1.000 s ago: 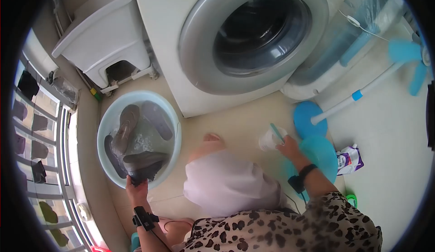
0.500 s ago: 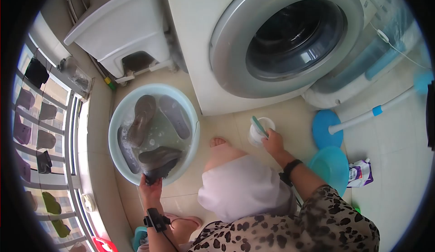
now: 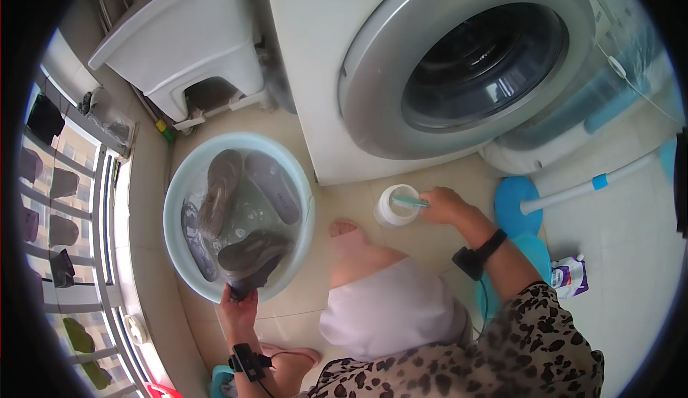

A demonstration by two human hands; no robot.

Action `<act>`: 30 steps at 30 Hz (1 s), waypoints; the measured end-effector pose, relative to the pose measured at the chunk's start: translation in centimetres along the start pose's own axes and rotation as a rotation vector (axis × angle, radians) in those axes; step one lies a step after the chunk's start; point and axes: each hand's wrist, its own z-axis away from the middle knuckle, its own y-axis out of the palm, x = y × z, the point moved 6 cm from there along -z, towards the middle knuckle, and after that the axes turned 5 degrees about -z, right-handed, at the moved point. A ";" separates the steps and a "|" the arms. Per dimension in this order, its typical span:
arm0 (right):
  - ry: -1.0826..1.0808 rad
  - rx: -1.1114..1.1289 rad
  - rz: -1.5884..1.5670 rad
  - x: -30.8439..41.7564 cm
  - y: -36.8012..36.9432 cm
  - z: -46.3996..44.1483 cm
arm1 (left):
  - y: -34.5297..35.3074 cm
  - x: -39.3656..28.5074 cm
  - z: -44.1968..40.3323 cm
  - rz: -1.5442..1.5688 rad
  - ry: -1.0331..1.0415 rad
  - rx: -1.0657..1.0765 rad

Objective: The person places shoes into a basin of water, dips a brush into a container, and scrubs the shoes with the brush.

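1. The left hand point(image 3: 240, 305) is clamped on one end of a dark shoe point(image 3: 252, 256), at the near rim of a pale blue basin point(image 3: 169, 233).
2. That shoe lies in the basin's water near a second shoe point(image 3: 221, 192).
3. The right hand point(image 3: 443, 206) grips a green tool point(image 3: 411, 202) over a white jar point(image 3: 393, 217).
4. The jar stands on the floor point(image 3: 351, 201), before the washing machine point(image 3: 315, 97).

Nothing is legible; the marks on the purple-and-white pouch point(image 3: 570, 277) and the grey insole point(image 3: 273, 184) are too small.
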 end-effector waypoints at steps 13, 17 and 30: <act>-0.498 0.378 0.339 -2.9 18.4 -14.2 | 1.3 1.1 1.2 0.006 0.048 0.028; -0.253 0.676 -0.174 -0.9 16.7 -12.4 | 1.2 1.5 0.8 0.034 0.048 0.036; 0.026 0.860 -0.515 -2.4 12.9 -8.8 | 1.4 2.1 0.4 0.053 0.040 0.044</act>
